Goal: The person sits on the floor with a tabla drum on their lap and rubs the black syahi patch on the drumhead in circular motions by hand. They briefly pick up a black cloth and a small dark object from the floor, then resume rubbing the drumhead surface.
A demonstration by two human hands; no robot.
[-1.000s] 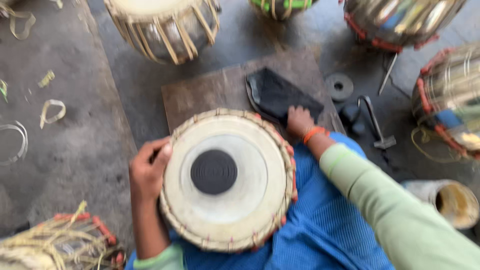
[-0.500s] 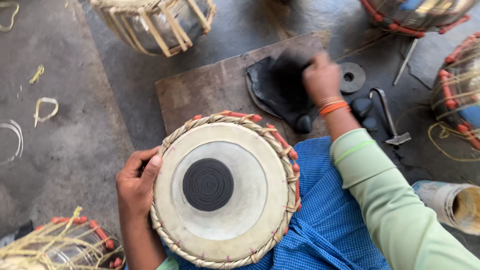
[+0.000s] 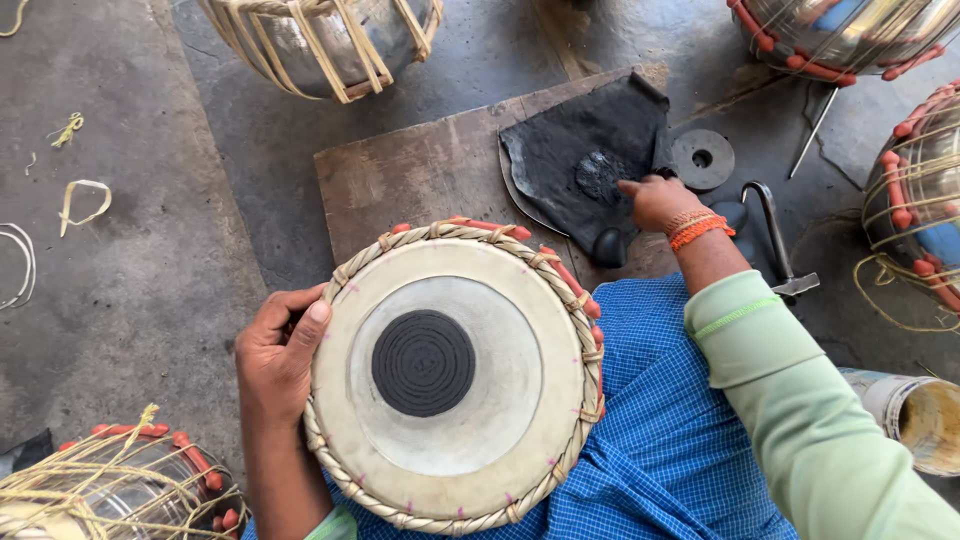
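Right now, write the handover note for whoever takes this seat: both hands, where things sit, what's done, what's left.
Left hand: gripping the rim of the drum, steadying it on the lap.
Right hand: stretched out to the black sheet on the wooden board, fingertips at the dark paste pile.
Nearby: a black disc and a hammer on the floor just beyond the right hand.
Done: the drumhead already carries a round black patch with ringed marks.
Left: the paste at the fingertips is not yet on the drumhead.
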